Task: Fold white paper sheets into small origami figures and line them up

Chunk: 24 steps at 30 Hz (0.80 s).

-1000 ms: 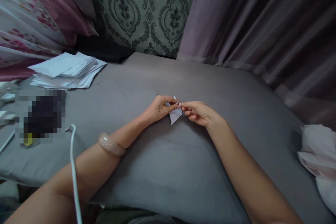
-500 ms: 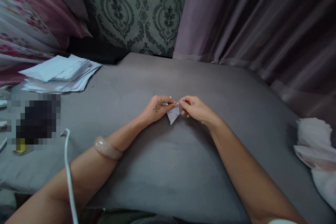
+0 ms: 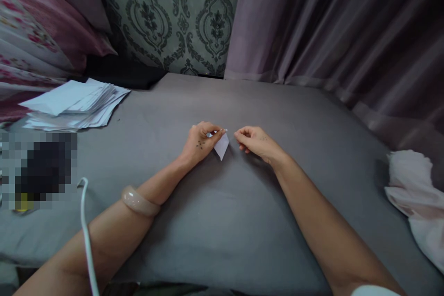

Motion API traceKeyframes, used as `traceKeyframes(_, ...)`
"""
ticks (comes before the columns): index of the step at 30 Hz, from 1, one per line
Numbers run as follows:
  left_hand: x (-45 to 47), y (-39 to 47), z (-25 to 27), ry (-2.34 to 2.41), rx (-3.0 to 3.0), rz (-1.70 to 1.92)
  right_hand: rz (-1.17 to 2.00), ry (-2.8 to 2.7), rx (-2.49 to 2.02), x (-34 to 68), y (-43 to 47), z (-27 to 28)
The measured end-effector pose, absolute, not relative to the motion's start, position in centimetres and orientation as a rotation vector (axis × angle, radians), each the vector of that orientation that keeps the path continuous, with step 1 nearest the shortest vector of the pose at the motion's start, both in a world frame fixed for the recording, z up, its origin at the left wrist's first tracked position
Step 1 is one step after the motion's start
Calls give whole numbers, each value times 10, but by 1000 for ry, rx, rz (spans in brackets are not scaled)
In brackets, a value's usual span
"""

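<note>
My left hand (image 3: 203, 141) pinches a small folded piece of white paper (image 3: 221, 146) between thumb and fingers, above the grey sheet. The paper's lower corner points down below the fingertips, and its upper part is partly covered by them. A short gap to the right, my right hand (image 3: 255, 142) is closed with thumb and forefinger pressed together, apart from the paper. Whether anything small lies in that pinch is hidden.
A grey sheet (image 3: 215, 231) covers the surface. A stack of white papers (image 3: 74, 104) lies at the back left, near black cloth (image 3: 121, 70). A white cable (image 3: 86, 236) crosses my left forearm. Crumpled pale cloth (image 3: 411, 180) lies at the right; a purple curtain (image 3: 270, 23) hangs behind.
My left hand has moved a little left with the folded paper, opening a gap from my right hand, which stays pinched in nearly the same place. The view has shifted slightly.
</note>
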<state>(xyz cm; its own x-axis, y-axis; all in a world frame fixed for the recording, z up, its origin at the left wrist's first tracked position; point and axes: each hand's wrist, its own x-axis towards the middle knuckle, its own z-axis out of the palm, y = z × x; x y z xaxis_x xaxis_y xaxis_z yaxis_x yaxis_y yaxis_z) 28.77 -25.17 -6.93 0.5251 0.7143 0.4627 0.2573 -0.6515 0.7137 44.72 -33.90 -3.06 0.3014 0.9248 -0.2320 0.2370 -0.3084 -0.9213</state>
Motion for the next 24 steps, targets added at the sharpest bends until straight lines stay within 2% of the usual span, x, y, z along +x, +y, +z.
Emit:
traceKeyframes(10,278,-251,-70,1116,2384,769,1022,-1143,-1767,450,-338,-39)
traceKeyframes(15,278,-256,-63,1212,2344,598,1001,-1371,-1832,446,-341,-45)
traceKeyframes(19,280,-262,-60,1277,2225,605,762,-1641,-1928,437,-344,-51)
traceKeyframes(24,284,-269,-58,1143,1895,619,412,-1764,-2073,439,-345,-54)
